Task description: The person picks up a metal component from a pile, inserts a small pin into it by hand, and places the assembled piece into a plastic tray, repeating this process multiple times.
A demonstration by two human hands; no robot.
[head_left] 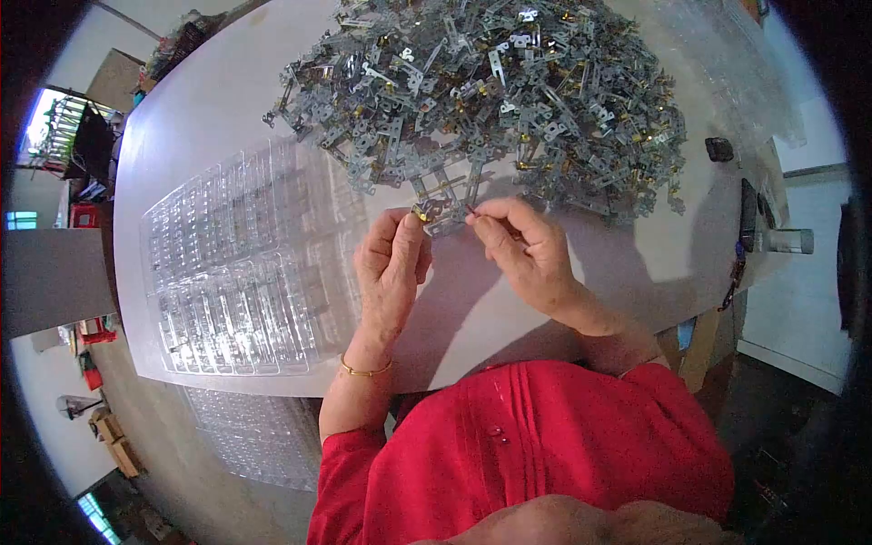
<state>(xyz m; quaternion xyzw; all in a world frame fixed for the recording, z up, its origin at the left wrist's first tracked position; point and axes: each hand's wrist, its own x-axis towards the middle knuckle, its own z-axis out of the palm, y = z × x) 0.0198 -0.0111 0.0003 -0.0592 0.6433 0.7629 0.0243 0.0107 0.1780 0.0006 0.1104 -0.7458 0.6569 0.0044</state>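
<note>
A large heap of small flat metal brackets (pixel 490 100), some with brass-coloured bits, covers the far middle of the table. At its near edge my left hand (pixel 392 259) pinches a metal bracket with a brass-coloured end (pixel 421 214) between thumb and forefinger. My right hand (pixel 531 254) is closed in a pinch just to the right, its fingertips on a thin dark reddish piece (pixel 471 211) beside the bracket. Several loose brackets (pixel 445 186) lie just beyond both hands.
Clear plastic trays with long compartments (pixel 236 309) lie on the table (pixel 436 350) at the left. Clear plastic sheeting (pixel 740 73) covers the far right. A small dark object (pixel 719 149) rests near the right edge. More clear trays (pixel 259 436) are below the table's left front edge.
</note>
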